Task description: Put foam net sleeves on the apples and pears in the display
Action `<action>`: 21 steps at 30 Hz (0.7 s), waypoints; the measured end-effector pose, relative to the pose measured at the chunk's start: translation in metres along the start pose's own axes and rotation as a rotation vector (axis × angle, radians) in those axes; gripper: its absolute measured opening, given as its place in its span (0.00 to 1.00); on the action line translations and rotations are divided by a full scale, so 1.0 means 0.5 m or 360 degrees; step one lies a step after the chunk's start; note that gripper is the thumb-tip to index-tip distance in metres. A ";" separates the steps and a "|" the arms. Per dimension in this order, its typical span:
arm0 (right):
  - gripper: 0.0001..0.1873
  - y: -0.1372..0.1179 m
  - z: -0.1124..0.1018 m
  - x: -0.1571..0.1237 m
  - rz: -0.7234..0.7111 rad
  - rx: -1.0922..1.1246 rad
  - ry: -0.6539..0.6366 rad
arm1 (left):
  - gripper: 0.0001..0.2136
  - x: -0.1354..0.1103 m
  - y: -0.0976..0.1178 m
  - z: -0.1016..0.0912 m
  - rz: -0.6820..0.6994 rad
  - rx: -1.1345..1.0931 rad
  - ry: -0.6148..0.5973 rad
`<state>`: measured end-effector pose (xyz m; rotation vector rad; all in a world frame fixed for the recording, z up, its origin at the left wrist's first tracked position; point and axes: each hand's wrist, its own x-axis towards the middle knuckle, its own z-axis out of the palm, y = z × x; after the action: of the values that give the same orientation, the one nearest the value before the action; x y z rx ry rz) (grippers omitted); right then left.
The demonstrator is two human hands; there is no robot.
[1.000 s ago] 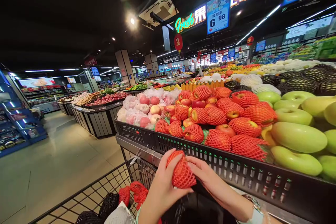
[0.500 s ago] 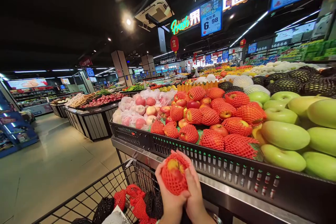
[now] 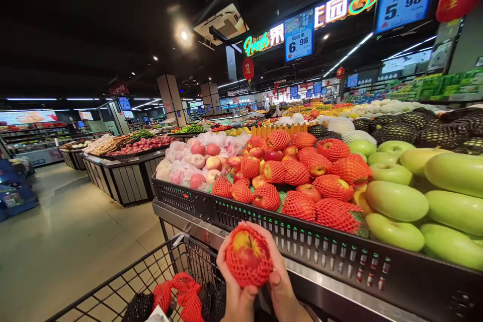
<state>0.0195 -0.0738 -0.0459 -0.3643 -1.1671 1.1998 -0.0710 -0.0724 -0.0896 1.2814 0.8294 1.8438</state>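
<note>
A red and yellow apple [image 3: 247,256] in a red foam net sleeve is cupped between both my hands, its stem end facing up toward me. My left hand [image 3: 234,292] wraps its left side, thumb on the front. On the right side, my right hand [image 3: 281,282] presses against it, with fingers reaching behind. The apple is held in front of the black display crate [image 3: 294,231], above the gap beside the cart. Several apples in red net sleeves [image 3: 302,206] lie heaped in that crate, and some among them are bare.
At lower left stands a black wire shopping cart [image 3: 113,282] holding red netting [image 3: 186,294] and black netting [image 3: 139,307]. Green apples [image 3: 396,201] fill the crate's right side; plastic-wrapped pink apples [image 3: 198,161] lie left. A vegetable stand [image 3: 124,176] is further back across the floor.
The apple has turned slightly, so more of its yellow top shows inside the net. Both hands stay around it, the right thumb shifted lower. The view has swung a little to the right.
</note>
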 end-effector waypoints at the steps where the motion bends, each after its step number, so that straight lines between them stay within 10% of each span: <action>1: 0.50 -0.005 -0.007 0.002 0.0046 0.0017 -0.0081 | 0.47 0.006 0.002 0.000 -0.0059 -0.0041 -0.0020; 6: 0.46 -0.034 -0.034 0.008 0.0293 -0.0447 -0.0133 | 0.44 0.017 -0.008 0.007 -0.0226 -0.0218 -0.0207; 11: 0.31 -0.127 -0.075 0.093 -0.0181 -0.1273 0.0090 | 0.40 0.062 0.025 -0.017 -0.0062 -0.0098 -0.0441; 15: 0.29 -0.247 -0.167 0.268 -0.0765 -0.2116 0.0266 | 0.28 0.174 0.063 -0.103 -0.0104 0.0109 -0.0149; 21: 0.30 -0.278 -0.274 0.432 -0.0535 -0.3000 0.0466 | 0.18 0.292 0.022 -0.269 -0.0826 -0.0303 0.0391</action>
<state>0.1893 0.1038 0.1106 -1.5525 -1.6769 -0.5784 -0.2357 0.0319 -0.0502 0.6472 0.9804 1.6204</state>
